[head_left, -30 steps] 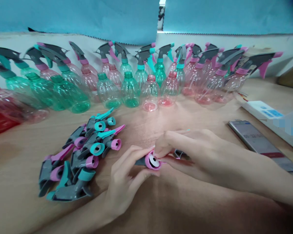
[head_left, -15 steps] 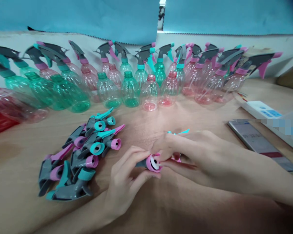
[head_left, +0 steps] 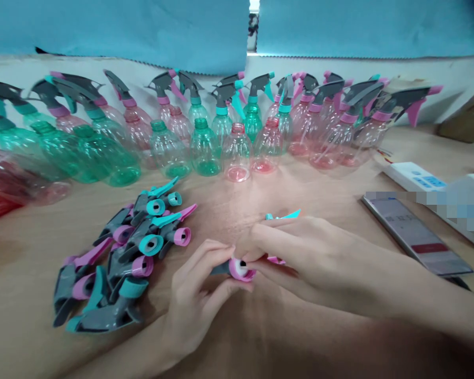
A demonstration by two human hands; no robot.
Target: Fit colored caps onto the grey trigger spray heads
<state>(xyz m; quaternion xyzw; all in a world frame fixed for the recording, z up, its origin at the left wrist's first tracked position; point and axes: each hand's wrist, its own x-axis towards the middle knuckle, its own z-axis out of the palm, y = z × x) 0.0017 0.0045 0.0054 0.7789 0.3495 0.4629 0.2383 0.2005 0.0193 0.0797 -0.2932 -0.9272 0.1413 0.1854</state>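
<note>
My left hand (head_left: 193, 300) pinches a grey spray head with a pink screw cap (head_left: 239, 269) just above the wooden table (head_left: 308, 189). My right hand (head_left: 308, 252) comes in from the right with its fingertips pressed on the same pink cap. Under my right fingers more pink and teal trigger parts (head_left: 284, 216) show. A heap of loose grey spray heads (head_left: 122, 252) with pink and teal caps lies to the left of my left hand.
Several green and pink plastic bottles (head_left: 205, 150) stand along the back, many topped with spray heads. A phone (head_left: 414, 234) lies at the right, beside a white device (head_left: 418, 179). A blue cloth (head_left: 142, 31) hangs behind.
Both hands stay on the pink-capped spray head. The cap has turned a little, so its white inside shows less. The view has shifted slightly.
</note>
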